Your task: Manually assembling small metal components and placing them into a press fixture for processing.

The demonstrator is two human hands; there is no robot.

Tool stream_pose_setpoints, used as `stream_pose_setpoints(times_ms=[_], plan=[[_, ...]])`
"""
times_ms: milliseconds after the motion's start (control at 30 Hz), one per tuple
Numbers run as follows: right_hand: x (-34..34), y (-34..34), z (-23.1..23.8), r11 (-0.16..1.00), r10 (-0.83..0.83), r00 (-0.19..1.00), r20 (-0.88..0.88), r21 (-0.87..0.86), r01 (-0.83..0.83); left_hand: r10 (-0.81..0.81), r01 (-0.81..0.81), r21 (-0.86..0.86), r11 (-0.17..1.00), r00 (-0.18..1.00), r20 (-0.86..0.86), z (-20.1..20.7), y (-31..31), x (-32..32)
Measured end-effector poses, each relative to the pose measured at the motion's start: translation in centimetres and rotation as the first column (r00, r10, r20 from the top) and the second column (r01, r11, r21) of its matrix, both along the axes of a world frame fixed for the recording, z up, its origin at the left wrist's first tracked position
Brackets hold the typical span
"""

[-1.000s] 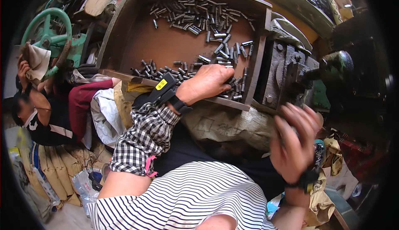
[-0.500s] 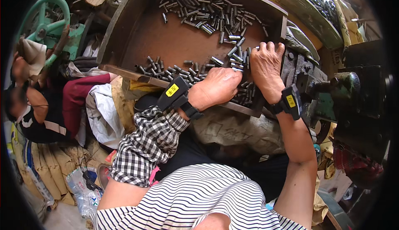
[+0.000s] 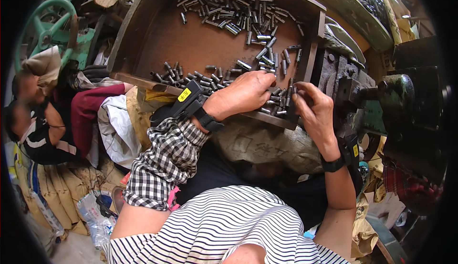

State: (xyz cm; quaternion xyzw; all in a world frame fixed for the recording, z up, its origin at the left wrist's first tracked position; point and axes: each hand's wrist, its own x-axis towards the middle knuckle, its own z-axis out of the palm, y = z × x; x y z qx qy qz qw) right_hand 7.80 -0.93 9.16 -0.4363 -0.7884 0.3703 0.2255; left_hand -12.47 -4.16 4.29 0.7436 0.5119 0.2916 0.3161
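Note:
A shallow wooden tray (image 3: 191, 49) holds many short metal tubes (image 3: 248, 18), heaped at its far side and along its near edge. My left hand (image 3: 241, 93) is over the near edge, its fingers closed together among the tubes; what they hold, if anything, is hidden. At the tray's near right corner, my right hand (image 3: 316, 109) is curled, with thumb and forefinger at a dark metal tube (image 3: 289, 92) that stands out lengthwise beside the fingertips. Between the two hands lie several loose tubes (image 3: 272, 103). Both wrists wear black straps.
A dark machine (image 3: 405, 106) stands close on the right. Beyond the tray's far right corner is another wooden box (image 3: 355, 13) filled with dark metal parts. To the left are a green handwheel (image 3: 45, 35) and another person (image 3: 47, 121). A sack (image 3: 257, 147) lies below the tray.
My right hand has drawn back toward me from the tray's right wall, and its fingers have turned inward to a tube. Several tubes now lie where it was. My left hand shifted slightly left.

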Motion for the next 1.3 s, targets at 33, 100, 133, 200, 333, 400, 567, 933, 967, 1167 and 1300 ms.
stream_pose_setpoints(times_ms=[33,100,133,200,333,400,567,933,967,1167,1300], plan=[[0.2,-0.6,0.1,1.0,-0.002,1.0,-0.005,-0.002,0.002,-0.002,0.002,-0.002,1.0,1.0,-0.005,-0.1,0.0,0.0],[0.4,-1.6,0.3,0.87,-0.25,0.937,-0.245,-0.481,0.107,-0.039,0.059,-0.1,0.993,0.98,0.194,0.9,0.5,0.3],[0.6,-1.6,0.8,0.799,-0.29,0.927,-0.236,-0.593,0.099,0.044,0.061,-0.289,0.955,0.938,0.343,1.5,0.4,0.6],[1.2,-1.3,0.7,0.765,-0.308,0.914,-0.265,-0.641,0.072,0.154,0.063,-0.456,0.888,0.893,0.423,3.1,0.7,0.7],[1.6,-0.5,0.8,0.714,-0.321,0.903,-0.285,-0.7,0.033,0.357,0.179,-0.64,0.747,0.705,0.613,3.2,0.5,0.9],[1.5,-0.6,1.2,0.718,-0.321,0.904,-0.284,-0.695,0.037,0.411,0.254,-0.632,0.732,0.575,0.708,2.9,0.3,1.0],[1.6,-0.9,0.7,0.733,-0.327,0.882,-0.34,-0.68,0.01,0.418,0.254,-0.642,0.723,0.579,0.7,3.1,0.2,1.4],[1.7,-0.9,0.6,0.674,-0.42,0.809,-0.411,-0.739,-0.026,0.468,0.346,-0.632,0.694,0.451,0.76,2.6,0.0,1.3],[1.7,-0.8,0.6,0.674,-0.42,0.809,-0.41,-0.739,-0.025,0.477,0.346,-0.635,0.691,0.441,0.76,2.5,0.0,1.3],[1.7,-0.8,0.4,0.674,-0.44,0.796,-0.416,-0.739,-0.013,0.48,0.304,-0.644,0.702,0.466,0.743,2.8,0.0,1.5],[1.7,-0.7,0.1,0.644,-0.474,0.766,-0.435,-0.764,-0.036,0.474,0.261,-0.663,0.701,0.524,0.708,3.0,0.1,1.6]])
